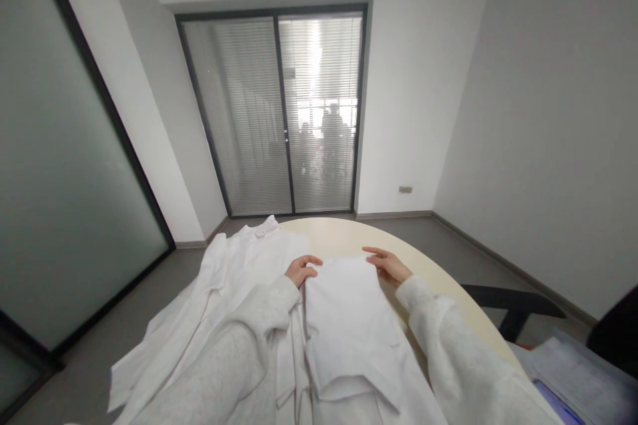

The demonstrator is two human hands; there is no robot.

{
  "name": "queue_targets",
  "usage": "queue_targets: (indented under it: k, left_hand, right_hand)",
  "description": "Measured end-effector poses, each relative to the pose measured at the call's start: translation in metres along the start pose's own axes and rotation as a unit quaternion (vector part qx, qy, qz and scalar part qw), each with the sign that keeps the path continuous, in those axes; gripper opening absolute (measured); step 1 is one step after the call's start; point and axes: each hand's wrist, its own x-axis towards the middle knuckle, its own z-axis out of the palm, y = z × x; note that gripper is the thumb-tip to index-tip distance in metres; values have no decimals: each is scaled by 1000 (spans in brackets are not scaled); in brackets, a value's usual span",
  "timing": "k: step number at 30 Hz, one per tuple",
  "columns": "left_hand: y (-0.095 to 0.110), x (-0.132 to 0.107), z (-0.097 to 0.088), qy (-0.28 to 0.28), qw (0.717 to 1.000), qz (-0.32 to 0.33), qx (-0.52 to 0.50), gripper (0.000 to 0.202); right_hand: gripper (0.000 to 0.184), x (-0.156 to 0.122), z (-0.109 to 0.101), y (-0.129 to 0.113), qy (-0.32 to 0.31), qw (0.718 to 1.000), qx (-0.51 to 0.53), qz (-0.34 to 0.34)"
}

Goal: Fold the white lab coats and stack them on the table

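Left hand point(302, 269) curled on folded white cloth garment point(349, 318), right hand point(387, 264) flat, open at its edge, round beige table point(438, 279) beneath

Glass doors with blinds point(279, 112), wall socket point(405, 189), black chair point(518, 308), papers point(568, 372).

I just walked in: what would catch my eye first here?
Two hands in pale sleeves: the left hand and right hand touch the far corners of a folded white garment on a pale round table, centre frame. Left of it sprawls a heap of white clothes. Behind, a glass door with blinds glows with daylight.
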Motion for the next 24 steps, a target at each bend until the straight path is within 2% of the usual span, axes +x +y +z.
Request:
queue_targets:
  k: [2, 4, 6, 8, 10, 12, 16, 20, 24]
  left_hand:
    - [3, -3, 1, -17, 1000, -2, -9, 30]
    - [6, -8, 3, -77, 997, -12, -21, 36]
    - [7, -14, 7, -141, 989, -31, -18, 46]
    - [6, -17, 10, -164, 985, -52, -11, 56]
    - [2, -17, 13, -138, 988, -60, -15, 61]
    - [-4, -15, 15, -85, 994, -61, -18, 62]
    - [-19, -5, 14, -30, 996, -85, 21, 54]
    - [-22, 20, 8, 5, 991, -73, 113, 46]
    - [-15, 57, 2, 34, 988, -59, 135, 73]
  right_hand:
    - [37, -1, -8, -5, -4, 999, 13, -30]
    - [34, -1, -14, -5, 7, 1000, 22, -16]
    - [30, 0, -17, 0, 43, 999, 4, 6]
    - [28, 2, -16, 6, 88, 995, -36, 6]
    - [26, 5, -15, 11, 125, 988, -90, 1]
    - [29, 10, -15, 16, 127, 983, -135, 16]
    - [41, 22, -22, 30, 46, 985, -164, 41]
    - [36, 43, -28, 45, 24, 980, -193, -29]
    - [57, 72, -20, 49, 29, 978, -176, -111]
